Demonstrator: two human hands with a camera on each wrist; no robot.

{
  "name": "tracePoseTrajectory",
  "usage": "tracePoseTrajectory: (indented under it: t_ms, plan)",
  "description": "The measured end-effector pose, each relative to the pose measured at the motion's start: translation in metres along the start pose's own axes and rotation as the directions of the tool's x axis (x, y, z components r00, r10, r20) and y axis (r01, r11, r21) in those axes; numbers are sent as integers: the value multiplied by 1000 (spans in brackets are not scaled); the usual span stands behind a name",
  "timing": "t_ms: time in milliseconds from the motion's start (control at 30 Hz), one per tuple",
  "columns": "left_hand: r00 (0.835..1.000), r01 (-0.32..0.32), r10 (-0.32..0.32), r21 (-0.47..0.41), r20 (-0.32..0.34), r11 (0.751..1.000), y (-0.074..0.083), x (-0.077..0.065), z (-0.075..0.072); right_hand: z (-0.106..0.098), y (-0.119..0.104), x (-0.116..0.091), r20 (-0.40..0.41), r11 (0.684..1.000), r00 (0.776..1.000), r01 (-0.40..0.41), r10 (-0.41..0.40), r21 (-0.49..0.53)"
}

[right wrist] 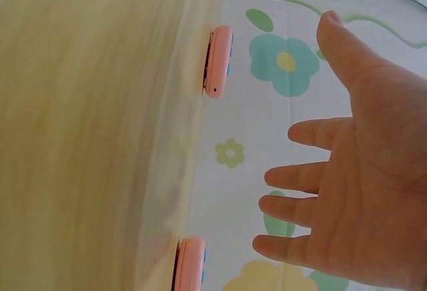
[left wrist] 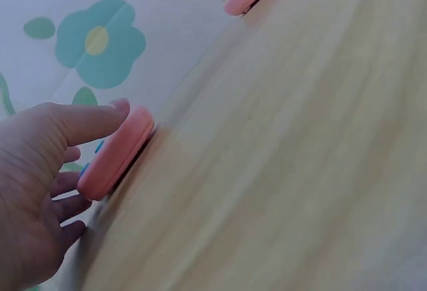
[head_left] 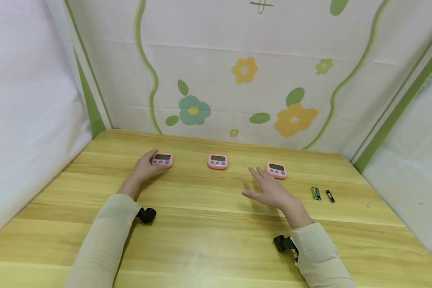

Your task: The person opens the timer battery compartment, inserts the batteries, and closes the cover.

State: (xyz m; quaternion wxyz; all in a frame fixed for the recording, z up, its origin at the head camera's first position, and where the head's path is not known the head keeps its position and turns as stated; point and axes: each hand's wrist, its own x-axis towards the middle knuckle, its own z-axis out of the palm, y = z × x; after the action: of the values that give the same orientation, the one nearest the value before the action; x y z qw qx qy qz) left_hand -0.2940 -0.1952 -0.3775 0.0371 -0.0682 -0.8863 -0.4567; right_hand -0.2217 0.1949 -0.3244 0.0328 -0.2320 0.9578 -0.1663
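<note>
Three pink digital timers with dark screens and blue buttons stand in a row on the wooden table. My left hand [head_left: 146, 167] has its thumb and fingers around the left timer [head_left: 162, 159]; in the left wrist view the thumb lies along the near edge of that pink timer [left wrist: 119, 154], fingers on its far side. The middle timer [head_left: 217, 161] lies apart from both hands. My right hand [head_left: 270, 190], fingers spread and holding nothing, hovers just in front of the right timer [head_left: 276, 170]. From the right wrist view, its palm [right wrist: 373, 191] faces the camera.
Two small batteries [head_left: 315, 193] lie side by side at the right of the wooden table [head_left: 201, 240], with another battery [head_left: 330, 196] beside them. A white flowered cloth [head_left: 209, 80] hangs behind the table, and white cloth [head_left: 29, 100] flanks it.
</note>
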Motion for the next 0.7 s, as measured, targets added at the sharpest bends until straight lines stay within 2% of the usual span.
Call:
tracePoseTrajectory:
  t_ms: [300,533,700]
  plan:
    - [1000,-10,10,17,28,1000,-7,3,-1,2,1,-1,-10,1000,1000,2,-2,8]
    - [999,-33,28,120,40,992,-8,4,-2,1,0,0,-7,1000,1000,7,-7,18]
    - [998,-33,26,137,51,990,-7,5,-1,1,1,2,-25,997,999,36,-34,73]
